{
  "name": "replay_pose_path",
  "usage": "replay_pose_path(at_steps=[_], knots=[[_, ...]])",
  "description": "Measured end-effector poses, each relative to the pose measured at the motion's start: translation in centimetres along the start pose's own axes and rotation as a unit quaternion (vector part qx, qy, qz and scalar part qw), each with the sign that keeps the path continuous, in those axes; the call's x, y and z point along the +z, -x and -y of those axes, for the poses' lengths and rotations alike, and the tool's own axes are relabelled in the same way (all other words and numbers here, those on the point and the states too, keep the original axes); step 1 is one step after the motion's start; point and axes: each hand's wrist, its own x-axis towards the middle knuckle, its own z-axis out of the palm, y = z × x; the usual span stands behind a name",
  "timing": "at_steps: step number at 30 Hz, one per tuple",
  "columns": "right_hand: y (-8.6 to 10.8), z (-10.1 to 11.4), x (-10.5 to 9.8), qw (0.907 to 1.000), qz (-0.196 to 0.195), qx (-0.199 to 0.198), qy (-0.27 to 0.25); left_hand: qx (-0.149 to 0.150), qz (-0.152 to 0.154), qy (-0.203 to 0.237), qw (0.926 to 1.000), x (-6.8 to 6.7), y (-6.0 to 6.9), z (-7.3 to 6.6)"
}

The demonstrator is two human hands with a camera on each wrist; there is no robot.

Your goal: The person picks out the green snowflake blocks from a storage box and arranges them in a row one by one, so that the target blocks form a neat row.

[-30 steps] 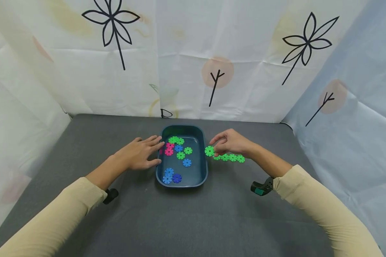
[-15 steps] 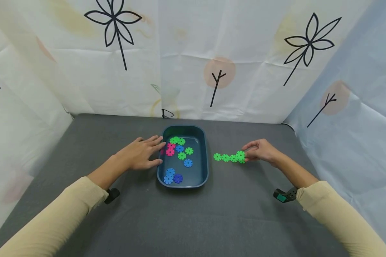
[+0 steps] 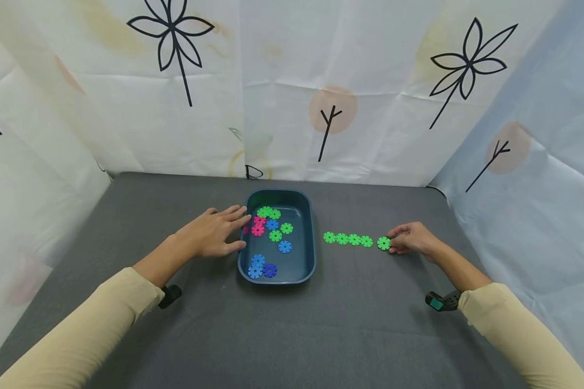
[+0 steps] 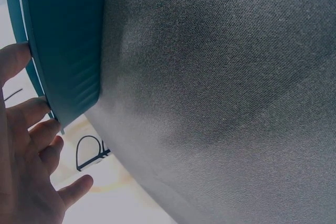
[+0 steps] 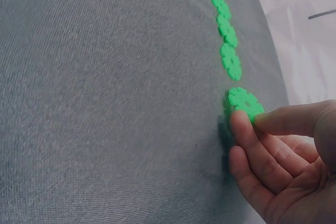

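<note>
Between thumb and fingertips my right hand (image 3: 411, 238) pinches a green notched disc (image 5: 244, 100), held at the right end of a row of green notched discs (image 3: 342, 239) on the table. A small gap parts the held disc from the row. My left hand (image 3: 216, 232) rests with spread, fairly straight fingers on the left rim of a dark blue tray (image 3: 299, 273). In the left wrist view its fingertips touch the tray's rim. Inside the tray lie loose discs: green discs (image 3: 275, 235), pink discs (image 3: 257, 230) and blue discs (image 3: 255, 270).
A grey cloth covers the table (image 3: 292, 335). Behind it hangs a white curtain (image 3: 282, 108) with plant drawings, which also closes off both sides. Each wrist wears a dark strap, such as the right wrist strap (image 3: 443, 301).
My right hand has carried the green disc from beside the tray rightward, over the row, to just past its right end. The left hand stays at the tray's rim.
</note>
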Motion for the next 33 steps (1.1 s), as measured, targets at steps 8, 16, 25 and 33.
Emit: replay_pose_path(at_steps=[8,16,25,33], knots=[[-0.3,-0.3,0.2,0.9998,-0.017,0.002,0.005,-0.001,0.003,0.003,1.0,0.0,0.0,0.0],[-0.9,0.0,0.7,0.9994,-0.028,0.013,0.014,-0.001,0.003,0.006,1.0,0.0,0.0,-0.1],[-0.8,0.1,0.7,0.9994,-0.023,-0.002,0.026,-0.001,0.007,0.005,1.0,0.1,-0.3,-0.1],[-0.8,0.8,0.5,0.9979,-0.041,0.006,0.05,-0.003,0.013,0.004,0.9999,-0.3,-0.2,-0.2]])
